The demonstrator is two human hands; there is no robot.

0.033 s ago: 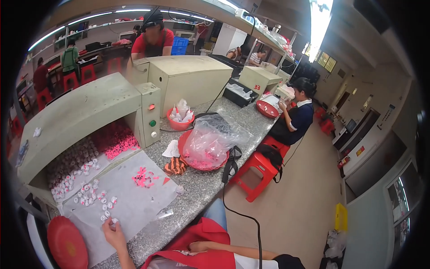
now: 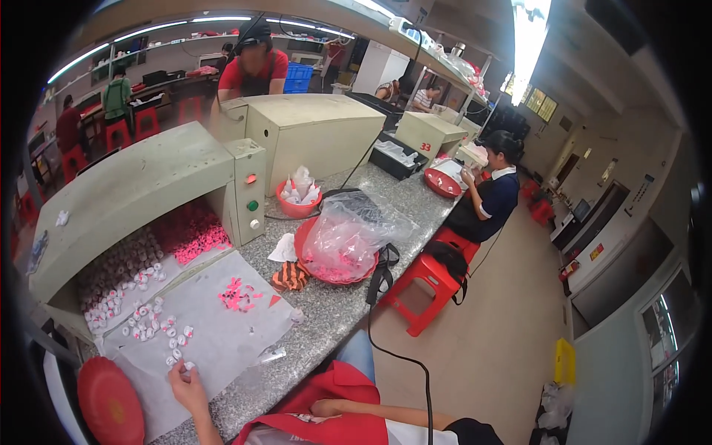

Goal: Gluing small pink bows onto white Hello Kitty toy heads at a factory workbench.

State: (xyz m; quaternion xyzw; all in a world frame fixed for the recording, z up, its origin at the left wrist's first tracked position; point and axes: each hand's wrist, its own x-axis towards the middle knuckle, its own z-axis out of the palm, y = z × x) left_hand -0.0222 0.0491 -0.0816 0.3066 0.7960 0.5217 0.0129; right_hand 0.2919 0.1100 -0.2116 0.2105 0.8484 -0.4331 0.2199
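Observation:
My left hand [image 2: 187, 387] is low on the left over a sheet of white paper [image 2: 222, 337]. Its thumb and fingertips close around a small white piece [image 2: 190, 366] with a pink mark. Several like it, small white rounded pieces [image 2: 173, 343], lie loose just beyond. A small pile of flat pink pieces [image 2: 237, 294] rests farther up the sheet. My right hand [image 2: 324, 408] is in front of my body at the red apron [image 2: 348, 382]; cloth hides its fingers.
A beige arched machine [image 2: 141, 174] holds more white and pink pieces. A red plate [image 2: 111, 404] stands at the left edge. On the speckled counter are a red basin [image 2: 304, 241] with a plastic bag and a tub [image 2: 298, 208] of white bottles. A black cable [image 2: 404, 354] hangs at right. Co-workers sit beyond.

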